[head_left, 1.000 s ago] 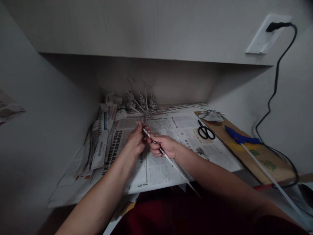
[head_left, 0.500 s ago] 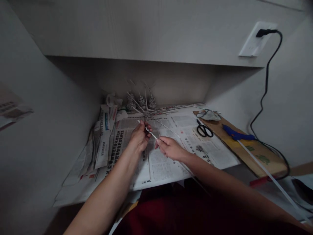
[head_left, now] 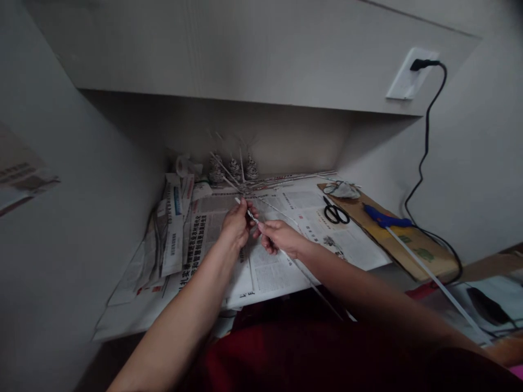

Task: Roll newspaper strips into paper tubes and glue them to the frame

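Between my hands runs a thin, twisted strand of rolled newspaper [head_left: 253,216], dark and white along its length. My left hand [head_left: 238,223] is closed on its upper end, whose pale tip sticks out past the thumb. Close beside it, my right hand [head_left: 278,237] pinches the strand lower down. A long thin tail of paper [head_left: 314,288] trails from below my right hand over the table's front edge. Just beyond my hands lie several loose paper sticks [head_left: 245,188], in front of small woven newspaper pieces [head_left: 251,167] at the back wall.
Newspaper sheets [head_left: 269,277] cover the tabletop. Cut newspaper strips [head_left: 174,239] lie at the left with a tape roll [head_left: 182,165] behind. Black scissors [head_left: 337,213] are at the right, near a blue glue gun [head_left: 386,218] on cardboard [head_left: 429,258]. A black cord [head_left: 427,130] runs to the wall socket.
My right hand has moved up the strand, closer to my left hand, and less of the strand shows between them. The view has shifted slightly.
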Demonstrator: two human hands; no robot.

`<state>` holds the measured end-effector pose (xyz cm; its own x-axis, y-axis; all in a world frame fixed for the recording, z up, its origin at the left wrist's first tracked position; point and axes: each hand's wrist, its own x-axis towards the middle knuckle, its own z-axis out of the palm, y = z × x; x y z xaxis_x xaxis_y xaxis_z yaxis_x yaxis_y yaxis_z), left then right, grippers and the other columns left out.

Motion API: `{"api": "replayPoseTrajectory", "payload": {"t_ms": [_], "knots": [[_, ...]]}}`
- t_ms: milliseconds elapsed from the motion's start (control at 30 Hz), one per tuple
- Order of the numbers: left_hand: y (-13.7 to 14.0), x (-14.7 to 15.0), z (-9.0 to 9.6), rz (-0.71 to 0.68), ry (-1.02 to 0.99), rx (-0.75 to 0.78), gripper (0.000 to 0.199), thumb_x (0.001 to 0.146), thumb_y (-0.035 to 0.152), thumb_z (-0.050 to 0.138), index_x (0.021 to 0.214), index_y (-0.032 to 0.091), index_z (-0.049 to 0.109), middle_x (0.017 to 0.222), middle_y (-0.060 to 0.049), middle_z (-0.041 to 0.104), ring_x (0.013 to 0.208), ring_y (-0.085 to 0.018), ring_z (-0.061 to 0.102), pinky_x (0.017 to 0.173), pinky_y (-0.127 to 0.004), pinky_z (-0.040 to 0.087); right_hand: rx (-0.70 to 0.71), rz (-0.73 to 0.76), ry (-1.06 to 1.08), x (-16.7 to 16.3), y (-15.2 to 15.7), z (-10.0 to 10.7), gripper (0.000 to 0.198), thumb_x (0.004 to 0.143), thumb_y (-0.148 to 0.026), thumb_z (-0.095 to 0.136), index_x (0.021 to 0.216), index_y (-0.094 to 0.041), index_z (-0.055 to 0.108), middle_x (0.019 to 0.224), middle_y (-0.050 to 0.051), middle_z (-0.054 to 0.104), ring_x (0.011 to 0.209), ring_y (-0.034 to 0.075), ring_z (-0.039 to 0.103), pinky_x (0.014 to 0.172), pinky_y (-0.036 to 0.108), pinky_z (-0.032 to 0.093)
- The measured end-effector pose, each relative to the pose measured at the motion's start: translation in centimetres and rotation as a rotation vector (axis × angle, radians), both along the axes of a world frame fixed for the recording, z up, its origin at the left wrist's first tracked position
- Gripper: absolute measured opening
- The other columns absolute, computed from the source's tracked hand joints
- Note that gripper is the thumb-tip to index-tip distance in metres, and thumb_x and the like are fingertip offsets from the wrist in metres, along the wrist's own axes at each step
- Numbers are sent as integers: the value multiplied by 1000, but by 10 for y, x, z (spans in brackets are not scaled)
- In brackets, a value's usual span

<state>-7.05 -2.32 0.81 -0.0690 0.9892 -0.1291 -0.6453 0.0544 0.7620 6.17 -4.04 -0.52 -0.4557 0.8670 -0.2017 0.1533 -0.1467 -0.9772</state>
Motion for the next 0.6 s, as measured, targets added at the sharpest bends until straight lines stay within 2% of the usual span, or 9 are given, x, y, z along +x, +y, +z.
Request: {"api": "replayPoseTrajectory", "payload": {"t_ms": [133, 233, 300, 433, 500, 600], "knots": [[0, 3, 1, 55, 45, -28, 25, 94, 27, 48, 74, 13, 57, 57, -1, 59, 46, -9, 57, 41, -16, 41, 216, -72, -242, -1, 1, 2, 29, 95, -41, 44, 84, -18, 57, 52, -5, 51, 38, 8, 44, 42, 21, 33], [1, 3, 0, 48, 54, -41, 25, 92, 28, 51, 73, 13, 57, 57, -2, 61, 46, -10, 58, 45, -18, 45, 475, -47, -385, 1, 2, 4, 27, 96, -34, 40, 82, -20, 56, 55, -3, 53, 47, 10, 48, 50, 23, 35], [3, 1, -2, 57, 53, -42, 26, 93, 27, 50, 73, 12, 58, 57, -2, 61, 47, -10, 59, 48, -19, 47, 597, -21, -473, 6, 0, 7, 26, 96, -34, 40, 83, -20, 57, 59, -1, 56, 54, 12, 51, 55, 25, 35], [8, -6, -7, 152, 28, -98, 24, 92, 32, 51, 76, 15, 57, 59, 0, 60, 48, -10, 59, 44, -17, 42, 758, -3, -628, 26, -14, 8, 21, 93, -39, 48, 97, -21, 58, 77, 4, 64, 69, 18, 56, 62, 28, 34], [9, -8, -8, 157, -18, -143, 25, 92, 39, 50, 78, 18, 56, 60, 2, 59, 51, -11, 60, 44, -18, 42, 818, -1, -720, 39, -23, 3, 19, 92, -38, 51, 95, -21, 58, 80, 6, 65, 70, 19, 57, 62, 29, 33], [9, -7, -9, 115, -153, -127, 30, 93, 44, 43, 79, 21, 53, 56, 4, 52, 48, -11, 55, 51, -23, 48, 851, -10, -844, 54, -33, -8, 23, 92, -41, 51, 87, -20, 58, 72, 6, 62, 63, 18, 54, 58, 30, 30]]}}
